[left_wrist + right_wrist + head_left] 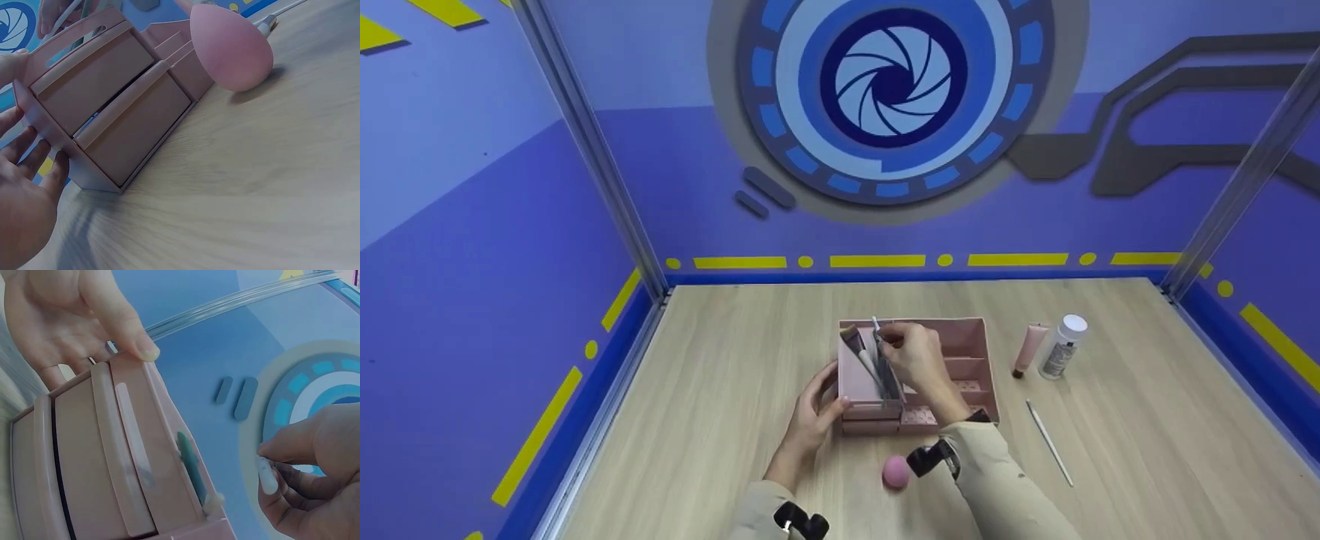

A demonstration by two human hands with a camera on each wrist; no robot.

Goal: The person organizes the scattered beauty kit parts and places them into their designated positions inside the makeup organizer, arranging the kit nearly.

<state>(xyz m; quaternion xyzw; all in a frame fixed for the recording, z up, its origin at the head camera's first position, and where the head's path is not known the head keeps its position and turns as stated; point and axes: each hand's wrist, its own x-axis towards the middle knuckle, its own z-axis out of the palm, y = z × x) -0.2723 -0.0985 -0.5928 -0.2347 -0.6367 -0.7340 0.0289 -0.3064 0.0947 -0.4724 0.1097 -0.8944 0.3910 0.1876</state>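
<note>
A pink makeup organizer [986,367] with drawers [135,132] stands on the table. My left hand [810,420] holds its left side, fingers [53,174] along the side panel and thumb over the top front edge. Above the top compartment, my right hand [915,356] pinches a slender white stick [268,477] between thumb and fingers; its far end is hidden, so I cannot tell its kind. Makeup brushes [864,356] lie in that compartment below. A green-tipped slim item [191,467] shows through the slot at the organizer's front.
A pink egg-shaped makeup sponge [895,472] sits in front of the organizer. To the right stand a pink tube [1030,349] with a dark cap and a white-capped bottle [1063,349]. A thin white stick [1050,442] lies nearer. Blue walls [660,187] enclose the table.
</note>
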